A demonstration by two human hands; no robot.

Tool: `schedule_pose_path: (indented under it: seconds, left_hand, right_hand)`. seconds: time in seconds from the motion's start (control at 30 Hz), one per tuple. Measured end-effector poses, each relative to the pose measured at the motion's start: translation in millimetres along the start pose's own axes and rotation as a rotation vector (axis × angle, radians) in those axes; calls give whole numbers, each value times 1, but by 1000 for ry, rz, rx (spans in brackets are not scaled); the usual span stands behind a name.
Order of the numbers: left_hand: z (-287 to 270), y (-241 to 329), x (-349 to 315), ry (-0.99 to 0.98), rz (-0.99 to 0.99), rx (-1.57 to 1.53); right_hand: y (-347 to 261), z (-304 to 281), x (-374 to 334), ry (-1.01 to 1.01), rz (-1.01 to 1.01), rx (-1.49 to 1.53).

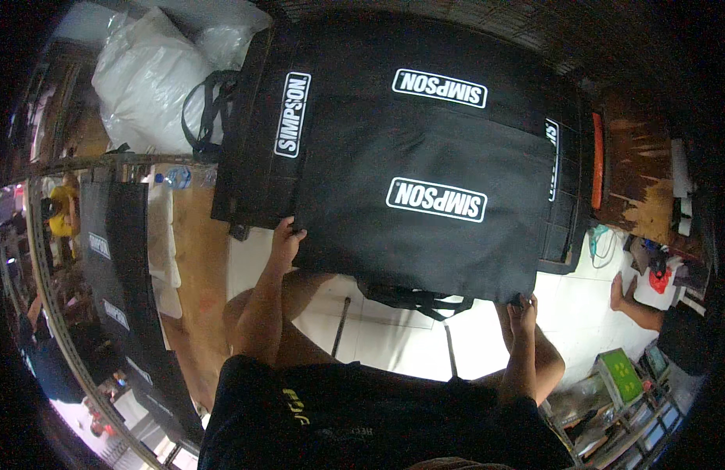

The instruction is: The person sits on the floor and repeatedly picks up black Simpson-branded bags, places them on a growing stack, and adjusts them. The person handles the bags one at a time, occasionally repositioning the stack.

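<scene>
A large black fabric panel (362, 235) with white-bordered label patches spreads in front of me. My left hand (286, 241) is closed on its near left corner, thumb and fingers pinching the edge. At the near right corner my right hand (524, 313) grips the same panel. Black webbing straps (417, 300) hang from the near edge between my hands. Beneath and beyond lies more black fabric (331, 55), also with patches, and another strap loop (206, 110) sticks out at its far left.
A bulging white plastic bag (143, 86) sits at the far left, near a clear bottle (176, 178). A long black fabric strip (128, 266) lies along the left beside a metal frame (40, 243). Right, another person's leg (640, 312) rests on the floor, near a green box (619, 376).
</scene>
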State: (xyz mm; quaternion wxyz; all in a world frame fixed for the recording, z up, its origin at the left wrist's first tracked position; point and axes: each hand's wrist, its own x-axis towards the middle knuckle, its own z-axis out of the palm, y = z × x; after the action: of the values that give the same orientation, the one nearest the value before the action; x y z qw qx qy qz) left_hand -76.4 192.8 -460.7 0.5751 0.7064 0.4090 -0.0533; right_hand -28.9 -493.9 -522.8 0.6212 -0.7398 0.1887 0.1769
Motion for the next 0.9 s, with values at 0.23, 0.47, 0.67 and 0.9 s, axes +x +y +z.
schedule_pose_path:
  seconds: [0.23, 0.47, 0.67, 0.9]
  left_hand:
    - [-9, -38, 13, 59, 80, -255]
    - [-8, -18, 1, 134, 0, -20]
    - [-7, -23, 4, 99, 25, -137]
    - [-6, -23, 10, 116, 22, -57]
  right_hand:
    - [-48, 22, -9, 96, 190, 34]
    - [-104, 73, -13, 334, 440, 354]
    - [-95, 71, -10, 346, 383, 316]
    - [-99, 75, -6, 361, 433, 390]
